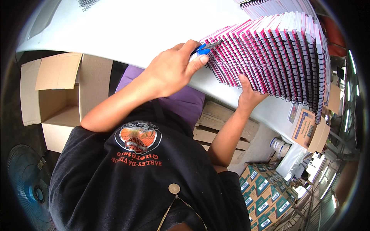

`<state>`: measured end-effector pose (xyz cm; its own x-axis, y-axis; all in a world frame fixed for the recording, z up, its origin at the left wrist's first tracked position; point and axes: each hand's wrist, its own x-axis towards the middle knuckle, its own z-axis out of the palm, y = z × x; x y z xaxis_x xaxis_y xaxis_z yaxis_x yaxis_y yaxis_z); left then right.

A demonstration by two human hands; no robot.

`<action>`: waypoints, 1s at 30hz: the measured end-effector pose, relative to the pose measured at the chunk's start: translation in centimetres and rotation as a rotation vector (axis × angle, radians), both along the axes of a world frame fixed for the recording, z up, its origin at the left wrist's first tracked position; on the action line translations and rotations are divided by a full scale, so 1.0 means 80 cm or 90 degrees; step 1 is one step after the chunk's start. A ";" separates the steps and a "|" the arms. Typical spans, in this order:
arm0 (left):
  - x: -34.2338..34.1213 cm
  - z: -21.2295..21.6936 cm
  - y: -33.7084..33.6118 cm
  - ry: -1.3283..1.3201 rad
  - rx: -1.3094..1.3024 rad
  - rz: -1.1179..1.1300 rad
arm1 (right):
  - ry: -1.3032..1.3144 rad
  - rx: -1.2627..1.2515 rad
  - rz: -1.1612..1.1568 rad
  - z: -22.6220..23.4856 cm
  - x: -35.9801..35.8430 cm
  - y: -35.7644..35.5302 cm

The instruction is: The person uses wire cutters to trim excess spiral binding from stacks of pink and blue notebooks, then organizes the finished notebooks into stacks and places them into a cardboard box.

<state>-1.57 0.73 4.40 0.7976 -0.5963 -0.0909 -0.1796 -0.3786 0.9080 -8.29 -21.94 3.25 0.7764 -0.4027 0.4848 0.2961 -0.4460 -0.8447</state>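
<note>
A long row of spiral-bound notebooks [266,57] with black coils and pink-and-white pages lies fanned along the white table [154,23]. My left hand [173,67] is closed around blue-handled pliers [203,50]. Their grey jaws point right, at the coils near the row's left end. Lower down, my right hand [249,94] grips the coil edge of the notebooks, its thumb up against the coils. The other fingers of that hand are hidden beneath the row.
Another stack of bound notebooks [277,7] stands farther back. An open cardboard box [58,88] is at the left, above a blue fan [32,184]. Wooden pallets [219,123], a white bucket [279,146] and several stacked cartons [266,196] are at the right.
</note>
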 end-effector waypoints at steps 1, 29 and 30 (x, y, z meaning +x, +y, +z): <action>0.008 -0.007 0.005 0.143 -0.113 -0.053 | 0.003 0.015 0.029 -0.003 -0.002 -0.002; 0.007 -0.019 0.005 0.169 -0.065 -0.019 | 0.021 0.047 0.004 -0.033 -0.004 0.011; 0.015 -0.020 0.009 0.396 -0.214 -0.097 | 0.014 0.046 0.008 -0.033 -0.004 0.011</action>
